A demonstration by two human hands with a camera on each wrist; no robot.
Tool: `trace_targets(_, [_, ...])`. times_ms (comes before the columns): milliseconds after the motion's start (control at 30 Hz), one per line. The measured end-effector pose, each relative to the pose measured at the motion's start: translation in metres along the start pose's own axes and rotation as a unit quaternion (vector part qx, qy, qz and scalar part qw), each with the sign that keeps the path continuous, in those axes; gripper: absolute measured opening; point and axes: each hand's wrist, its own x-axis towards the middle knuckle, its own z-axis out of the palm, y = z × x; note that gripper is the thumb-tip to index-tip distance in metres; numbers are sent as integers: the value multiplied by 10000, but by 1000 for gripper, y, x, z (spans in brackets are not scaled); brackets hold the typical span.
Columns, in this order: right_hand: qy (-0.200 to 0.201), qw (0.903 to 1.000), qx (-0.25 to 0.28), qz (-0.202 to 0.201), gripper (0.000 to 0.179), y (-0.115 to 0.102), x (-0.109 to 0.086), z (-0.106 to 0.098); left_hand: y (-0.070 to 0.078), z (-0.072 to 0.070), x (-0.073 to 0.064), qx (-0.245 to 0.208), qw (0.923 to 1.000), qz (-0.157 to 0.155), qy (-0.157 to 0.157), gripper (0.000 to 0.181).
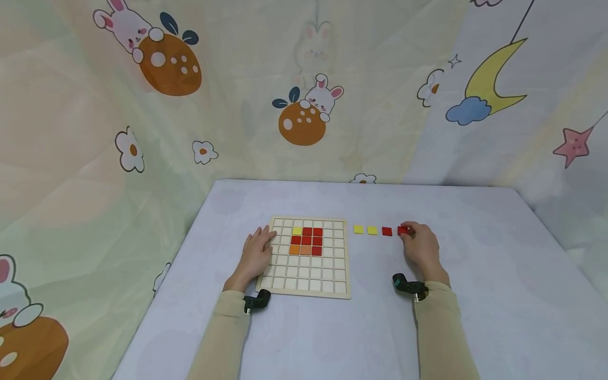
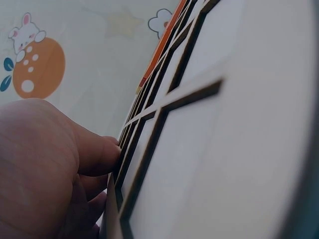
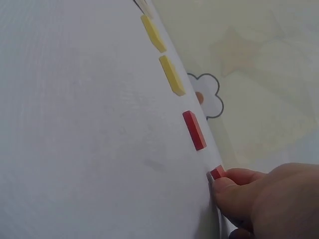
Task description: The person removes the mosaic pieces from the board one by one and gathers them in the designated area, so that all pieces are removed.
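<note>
A square wooden grid board lies on the table, with one yellow tile, several red tiles and two orange tiles in its cells. My left hand rests along the board's left edge, fingers extended onto the rim; the left wrist view has the thumb right at that edge. To the right of the board, my right hand pinches a red tile between thumb and index finger, at the end of a row of loose tiles.
Two loose yellow tiles and another red tile lie in a row between the board and my right hand. The white-covered table ends at a printed cloth backdrop. Each wrist wears a black camera.
</note>
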Motion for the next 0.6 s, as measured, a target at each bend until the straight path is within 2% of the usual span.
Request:
trace_targets(233, [70,9999,-82,-64,30,2,0,3,0,-1,-1,-7,10000,-36,-63,44])
trace_targets(600, [-54,9999,-157,15,30,0,0,4,0,-1,0,36,9999,-67,-114,44])
